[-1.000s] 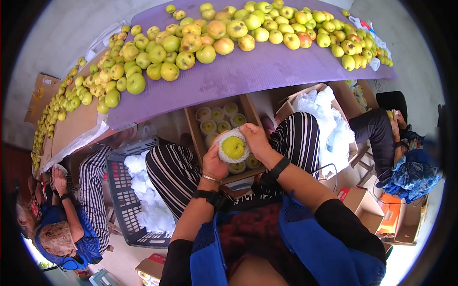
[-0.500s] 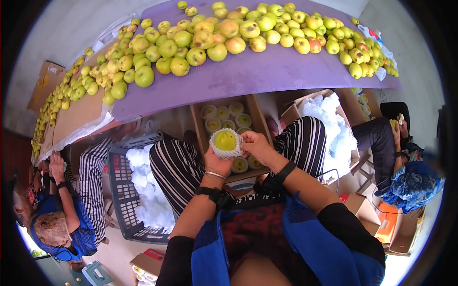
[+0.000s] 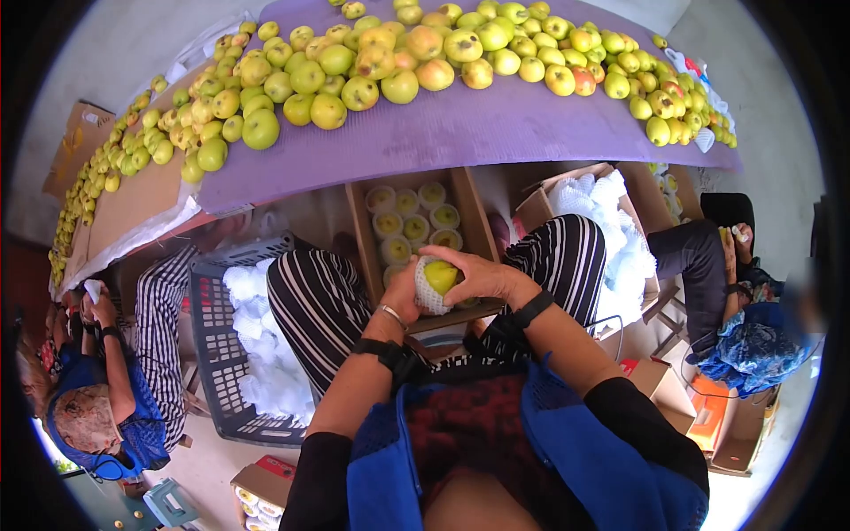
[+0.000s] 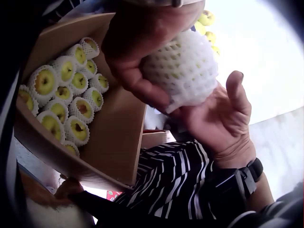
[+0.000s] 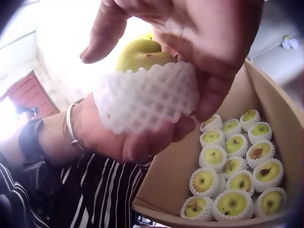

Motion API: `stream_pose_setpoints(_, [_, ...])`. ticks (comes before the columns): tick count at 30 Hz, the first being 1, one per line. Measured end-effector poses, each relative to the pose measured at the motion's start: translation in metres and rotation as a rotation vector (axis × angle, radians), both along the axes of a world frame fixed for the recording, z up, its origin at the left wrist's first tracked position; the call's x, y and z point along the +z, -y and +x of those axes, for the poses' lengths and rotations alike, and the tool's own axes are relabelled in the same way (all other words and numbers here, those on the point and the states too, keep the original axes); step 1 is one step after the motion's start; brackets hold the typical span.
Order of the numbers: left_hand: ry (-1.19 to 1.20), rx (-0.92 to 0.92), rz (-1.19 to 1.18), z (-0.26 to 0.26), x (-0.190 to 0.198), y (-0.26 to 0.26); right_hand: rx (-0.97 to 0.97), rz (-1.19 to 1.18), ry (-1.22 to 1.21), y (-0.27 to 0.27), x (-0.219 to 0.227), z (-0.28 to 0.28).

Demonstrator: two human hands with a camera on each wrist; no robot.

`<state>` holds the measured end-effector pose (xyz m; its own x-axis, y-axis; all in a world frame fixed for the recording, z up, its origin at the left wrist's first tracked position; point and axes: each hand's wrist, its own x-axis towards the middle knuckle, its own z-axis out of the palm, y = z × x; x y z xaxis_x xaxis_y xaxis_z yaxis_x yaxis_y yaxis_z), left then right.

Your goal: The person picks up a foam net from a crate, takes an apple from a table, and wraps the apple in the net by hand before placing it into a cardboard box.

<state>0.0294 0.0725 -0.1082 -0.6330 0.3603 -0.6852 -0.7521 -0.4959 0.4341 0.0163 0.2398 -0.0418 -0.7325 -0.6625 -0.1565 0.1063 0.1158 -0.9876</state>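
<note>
A yellow-green apple (image 3: 441,278) sits in a white foam net (image 5: 147,97), its bare end showing past the net's edge. My left hand (image 3: 405,296) holds the net from the left and below, fingers curled round it. From the other side my right hand (image 3: 492,278) reaches over the apple, fingers curved against it; in the right wrist view its thumb stands apart from the fruit. Just beyond, a cardboard box (image 3: 479,208) contains several netted apples (image 5: 232,203), standing in rows with their ends up.
Loose apples (image 3: 310,78) are heaped across the purple-covered table (image 3: 381,146). A dark plastic crate (image 3: 212,354) of foam nets stands left of my knees, and a carton of white nets (image 3: 602,230) on the right. One person (image 3: 106,407) sits at each side.
The netted apple has turned from facing up to facing right. My right hand has gone from fingering the net's edge to curving over the apple. My left hand keeps its hold.
</note>
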Motion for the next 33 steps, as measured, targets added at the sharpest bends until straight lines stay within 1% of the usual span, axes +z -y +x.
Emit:
stream_pose_setpoints(1, [0.036, -0.08, -0.095, 0.0, 0.007, -0.001, 0.047, 0.071, -0.042, 0.001, 0.0, 0.0])
stream_pose_setpoints(2, [0.038, -0.08, -0.094, 0.001, 0.014, -0.001, 0.095, 0.141, -0.085, 0.001, 0.001, 0.0])
stream_pose_setpoints(3, [0.06, -0.09, -0.03, 0.002, 0.023, -0.001, 0.095, 0.142, -0.084, 0.0, 0.0, -0.002])
stream_pose_setpoints(4, [0.08, -0.1, 0.034, 0.003, 0.031, 0.0, 0.055, 0.133, -0.061, 0.0, -0.003, -0.003])
stream_pose_setpoints(5, [0.079, -0.1, 0.033, 0.002, 0.035, 0.002, 0.014, 0.124, -0.038, 0.0, -0.006, -0.005])
stream_pose_setpoints(6, [0.027, -0.146, 0.072, 0.002, 0.037, 0.006, 0.013, 0.123, -0.04, 0.001, -0.013, -0.005])
stream_pose_setpoints(7, [-0.027, -0.193, 0.112, 0.001, 0.039, 0.008, -0.086, 0.041, 0.062, 0.002, -0.018, -0.006])
stream_pose_setpoints(8, [-0.03, -0.194, 0.113, 0.0, 0.036, 0.007, -0.185, -0.042, 0.162, 0.002, -0.022, -0.006])
stream_pose_setpoints(9, [-0.018, -0.077, -0.122, -0.001, 0.029, 0.007, -0.186, -0.039, 0.16, 0.001, -0.024, -0.007])
stream_pose_setpoints(10, [-0.004, 0.043, -0.356, -0.002, 0.024, 0.006, -0.266, -0.073, 0.269, 0.002, -0.024, -0.007])
stream_pose_setpoints(11, [-0.003, 0.045, -0.354, -0.003, 0.02, 0.009, -0.345, -0.108, 0.379, 0.002, -0.024, -0.008])
stream_pose_setpoints(12, [-0.106, 0.075, -0.362, -0.003, 0.016, 0.016, -0.342, -0.105, 0.38, 0.003, -0.025, -0.008])
stream_pose_setpoints(13, [-0.209, 0.104, -0.371, -0.003, 0.019, 0.019, -0.404, -0.095, 0.368, 0.004, -0.026, -0.009])
stream_pose_setpoints(14, [-0.206, 0.106, -0.371, -0.002, 0.022, 0.018, -0.467, -0.084, 0.356, 0.004, -0.028, -0.009])
stream_pose_setpoints(15, [-0.298, 0.119, -0.393, -0.001, 0.024, 0.016, -0.466, -0.083, 0.358, 0.004, -0.029, -0.01])
stream_pose_setpoints(16, [-0.389, 0.13, -0.414, 0.0, 0.031, 0.014, -0.548, -0.153, 0.436, 0.003, -0.031, -0.012])
stream_pose_setpoints(17, [-0.383, 0.131, -0.411, 0.0, 0.036, 0.016, -0.631, -0.222, 0.514, 0.001, -0.031, -0.014])
stream_pose_setpoints(18, [-0.415, 0.225, -0.42, 0.0, 0.042, 0.02, -0.631, -0.215, 0.517, -0.001, -0.03, -0.016])
stream_pose_setpoints(19, [-0.447, 0.321, -0.429, 0.0, 0.05, 0.025, -0.667, -0.284, 0.475, -0.003, -0.025, -0.019])
stream_pose_setpoints(20, [-0.5, 0.379, -0.36, 0.002, 0.068, 0.032, -0.702, -0.355, 0.432, -0.006, -0.02, -0.023])
stream_pose_setpoints(21, [-0.588, 0.404, -0.306, 0.001, 0.081, 0.042, -0.711, -0.336, 0.428, -0.008, -0.018, -0.027])
stream_pose_setpoints(22, [-0.663, 0.436, -0.309, 0.001, 0.099, 0.049, -0.708, -0.329, 0.435, -0.007, -0.012, -0.031])
stream_pose_setpoints(24, [-0.777, 0.467, -0.264, -0.005, 0.119, 0.068, -0.712, -0.202, 0.461, -0.005, -0.003, -0.041])
stream_pose_setpoints(25, [-0.792, 0.486, -0.243, -0.008, 0.128, 0.076, -0.707, -0.143, 0.435, -0.003, -0.003, -0.048])
stream_pose_setpoints(26, [-0.808, 0.505, -0.224, -0.011, 0.134, 0.083, -0.7, -0.138, 0.438, 0.001, -0.005, -0.055])
stream_pose_setpoints(27, [-0.801, 0.512, -0.226, -0.017, 0.134, 0.09, -0.713, -0.119, 0.413, 0.005, -0.008, -0.062])
stream_pose_setpoints(29, [-0.76, 0.531, 0.049, -0.026, 0.131, 0.101, -0.719, -0.093, 0.395, 0.015, -0.013, -0.069])
stream_pose_setpoints(30, [-0.751, 0.54, 0.048, -0.03, 0.124, 0.105, -0.719, -0.033, 0.423, 0.021, -0.016, -0.072])
stream_pose_setpoints(31, [-0.681, 0.527, 0.175, -0.034, 0.112, 0.108, -0.719, 0.027, 0.451, 0.026, -0.02, -0.074])
stream_pose_setpoints(32, [-0.61, 0.514, 0.302, -0.037, 0.102, 0.11, -0.715, 0.037, 0.456, 0.029, -0.033, -0.077])
stream_pose_setpoints(33, [-0.554, 0.526, 0.334, -0.037, 0.093, 0.112, -0.723, 0.122, 0.461, 0.032, -0.057, -0.08])
